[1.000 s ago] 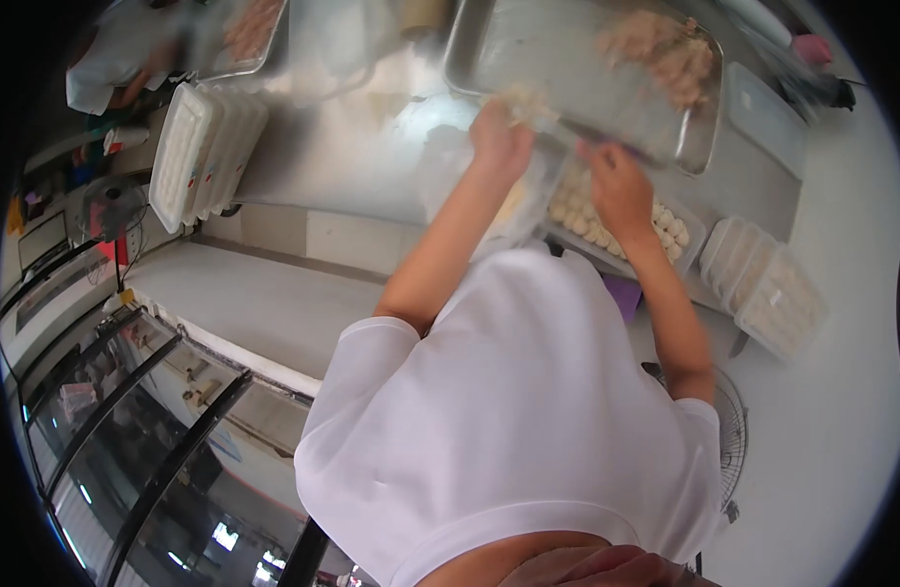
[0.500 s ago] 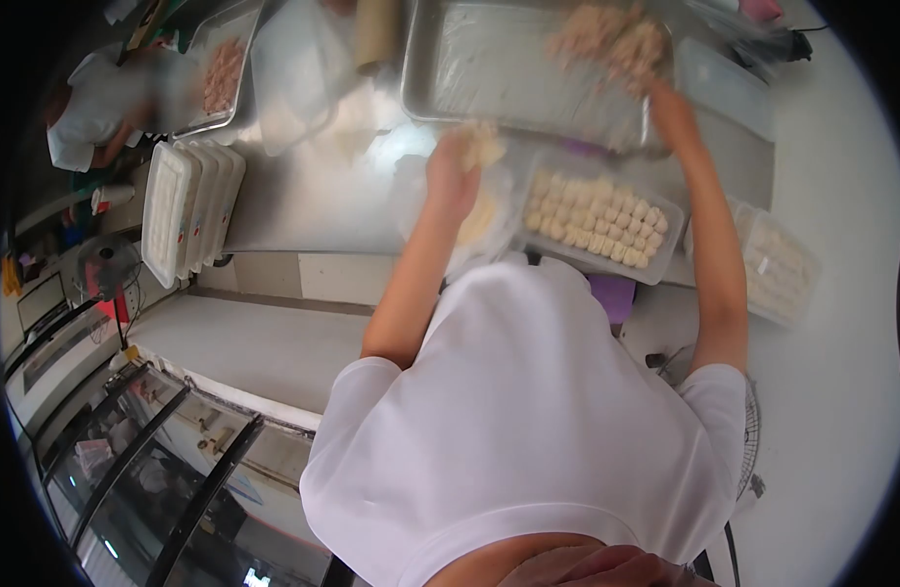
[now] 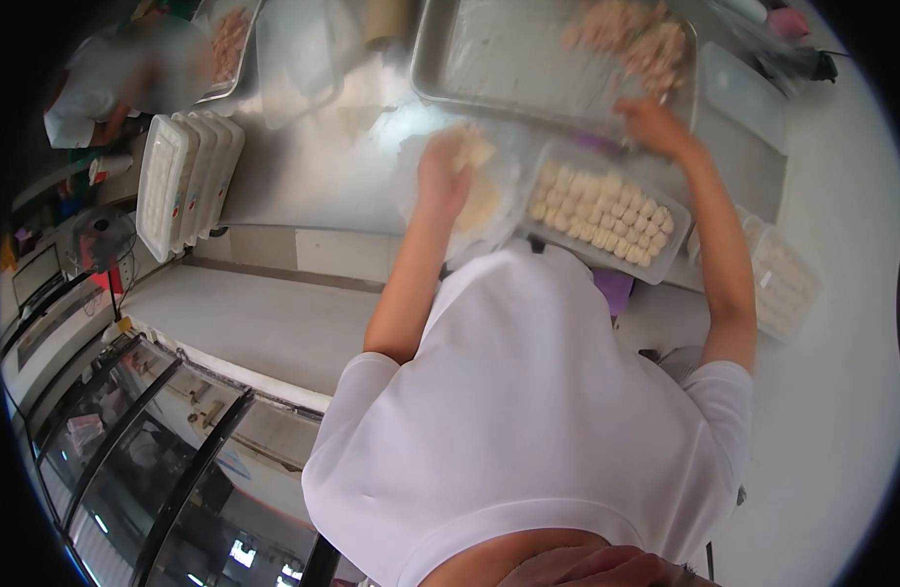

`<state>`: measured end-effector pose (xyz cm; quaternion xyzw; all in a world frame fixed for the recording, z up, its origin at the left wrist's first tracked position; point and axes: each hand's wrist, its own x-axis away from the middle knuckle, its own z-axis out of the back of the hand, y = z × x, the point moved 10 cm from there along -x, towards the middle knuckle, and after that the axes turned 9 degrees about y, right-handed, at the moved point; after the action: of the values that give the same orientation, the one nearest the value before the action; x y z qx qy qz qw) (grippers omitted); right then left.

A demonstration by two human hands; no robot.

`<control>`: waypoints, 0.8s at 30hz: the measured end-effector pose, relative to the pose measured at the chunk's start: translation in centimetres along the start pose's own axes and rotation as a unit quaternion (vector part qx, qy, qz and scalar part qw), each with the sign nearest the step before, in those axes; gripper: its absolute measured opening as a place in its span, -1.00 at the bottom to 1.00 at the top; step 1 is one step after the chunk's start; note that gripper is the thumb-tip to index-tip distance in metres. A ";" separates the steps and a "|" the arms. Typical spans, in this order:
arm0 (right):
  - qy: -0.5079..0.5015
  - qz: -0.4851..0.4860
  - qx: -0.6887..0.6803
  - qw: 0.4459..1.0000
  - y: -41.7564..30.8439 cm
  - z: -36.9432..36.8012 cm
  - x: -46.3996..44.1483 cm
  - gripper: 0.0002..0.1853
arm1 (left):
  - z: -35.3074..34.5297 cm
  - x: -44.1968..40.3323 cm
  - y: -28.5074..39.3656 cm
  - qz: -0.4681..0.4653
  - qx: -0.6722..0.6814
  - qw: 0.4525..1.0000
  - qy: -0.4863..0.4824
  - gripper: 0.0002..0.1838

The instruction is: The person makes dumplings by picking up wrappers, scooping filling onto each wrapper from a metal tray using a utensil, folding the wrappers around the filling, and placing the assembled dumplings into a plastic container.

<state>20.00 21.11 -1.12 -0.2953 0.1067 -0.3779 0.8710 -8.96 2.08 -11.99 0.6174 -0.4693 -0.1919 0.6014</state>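
My left hand (image 3: 440, 181) is closed on a pale yellow dough wrapper (image 3: 472, 149), held above a plastic-lined spot with more wrappers (image 3: 476, 203) on it. My right hand (image 3: 657, 127) is over the near right edge of a metal tray (image 3: 489, 103), its fingers bent together. Whatever they may hold is too small and blurred to name. Pinkish minced filling (image 3: 650, 54) is heaped at that tray's right end, just beyond the hand. Between my arms stands a clear plastic box with rows of small dumplings (image 3: 601, 215).
Filled plastic boxes (image 3: 181, 186) stand on edge at the table's left. Another box of dumplings (image 3: 783, 279) is at the right. Clear lids (image 3: 298, 59) and a second meat tray (image 3: 232, 44) lie farther back. A person in white (image 3: 83, 93) is at far left.
My right hand has drawn back from the minced filling, left and toward me, to the tray's near edge. The left hand still holds the wrapper in nearly the same place.
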 end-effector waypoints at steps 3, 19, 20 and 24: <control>-0.041 -0.072 -0.060 0.995 0.5 0.9 1.0 -0.77 | -0.4 -0.3 0.2 0.004 0.022 1.000 -0.001 -0.62; -0.007 -0.082 0.178 0.981 -0.6 4.4 4.3 -0.75 | -5.5 3.4 3.1 0.199 0.192 0.959 0.060 -0.65; -0.009 -0.081 0.177 0.981 -0.6 3.9 4.0 -0.75 | -5.6 4.0 3.1 0.239 0.230 0.939 0.087 -0.65; 0.014 -0.048 0.062 0.997 -1.2 2.3 2.2 -0.76 | -4.1 2.0 1.9 0.121 0.086 0.989 0.015 -0.64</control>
<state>21.77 19.87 1.54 -0.2404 0.0812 -0.4295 0.8667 -5.36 3.04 -8.73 0.6084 -0.5462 -0.0676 0.5718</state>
